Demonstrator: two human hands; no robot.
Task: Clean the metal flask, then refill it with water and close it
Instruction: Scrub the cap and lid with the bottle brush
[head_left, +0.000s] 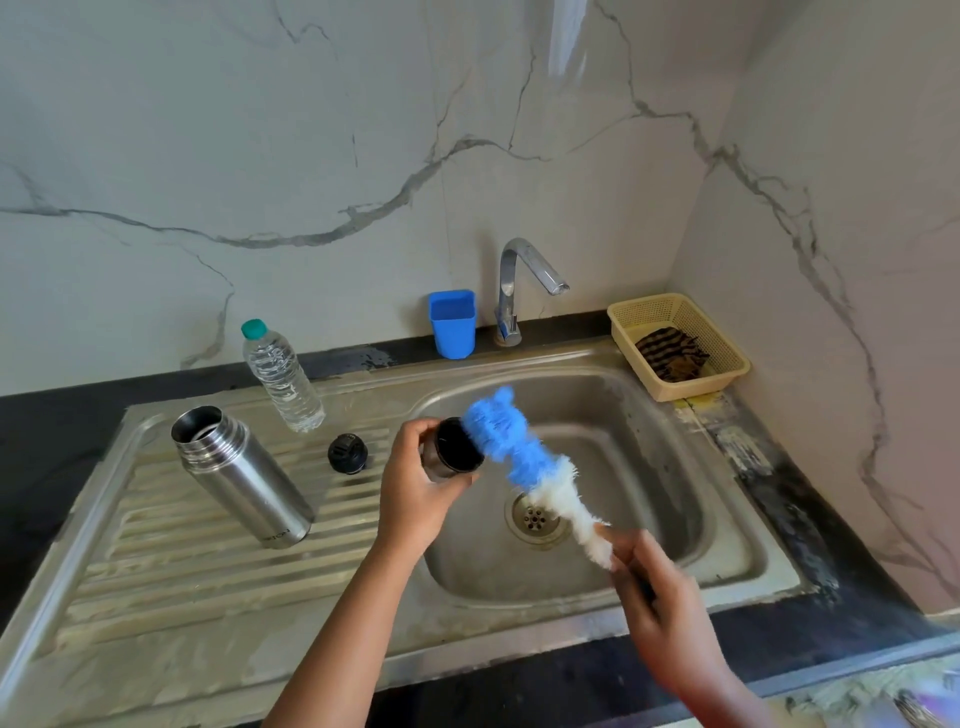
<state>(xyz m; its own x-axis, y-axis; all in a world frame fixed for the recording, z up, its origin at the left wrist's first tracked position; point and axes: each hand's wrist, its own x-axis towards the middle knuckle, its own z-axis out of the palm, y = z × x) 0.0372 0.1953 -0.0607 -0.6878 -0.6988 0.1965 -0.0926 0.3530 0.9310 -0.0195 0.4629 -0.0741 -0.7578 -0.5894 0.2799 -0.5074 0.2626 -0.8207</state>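
Dark tabletop (67, 415) in a corner, white marble-look wall (260, 156) with grey veins behind and on the right. Steel sink (727, 566) set into it, ribbed drainboard on the left half of the frame, basin at centre right with one round drain (535, 517). Tabletop edge right of the basin is scuffed and stained pale.

One chrome tap (519, 280) at the back of the sink, spout pointing right. One blue plastic cup (452, 323) just left of it. One tan mesh basket (722, 332) at the right back corner with a striped dark cloth (672, 353) inside.

One metal flask (244, 478) stands open on the drainboard, left of centre, mouth up and no cap on. Writing near its base reads upside down, too blurred to make out in full. One black stopper (348, 453) lies on the drainboard just right of the flask. One clear water bottle (283, 376) with a teal cap stands behind them, label-free as far as visible.

Left hand (415, 488) curls round one small steel cup lid (452, 449), dark inside, opening turned right, held over the basin's left edge. Right hand (665, 603) (motion-blurred) grips the handle of one bottle brush (524, 457), fingers wrapped round it. Brush bristles are blue at the tip, white nearer the handle; the blue tip sits against the lid's opening.
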